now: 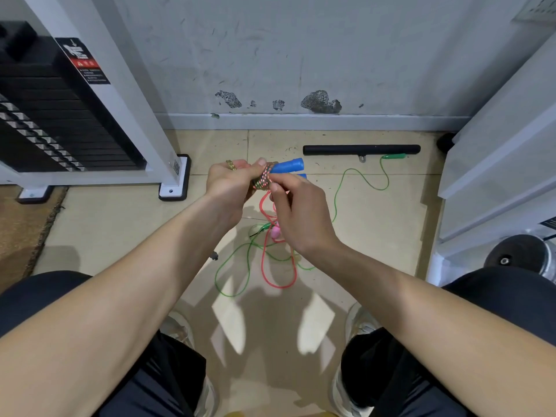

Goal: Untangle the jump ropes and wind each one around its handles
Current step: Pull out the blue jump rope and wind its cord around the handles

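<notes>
My left hand (230, 183) grips two blue handles (288, 167) held side by side, with a multicoloured braided rope (263, 179) wound around them. My right hand (296, 212) pinches that braided rope right beside the coil. Below my hands a red rope (264, 266) and a green rope (231, 272) lie tangled in loops on the floor. The green rope runs right and back to a green handle (394, 156) near the wall. A second green handle (264, 227) and a pink handle (275, 233) lie in the tangle, partly hidden by my right hand.
A black bar (361, 149) lies on the tiled floor by the wall. A weight-stack machine (60, 115) with a white frame stands at left, white panels (496, 161) at right. A dumbbell (520, 254) sits at right. My knees and shoes frame the bottom.
</notes>
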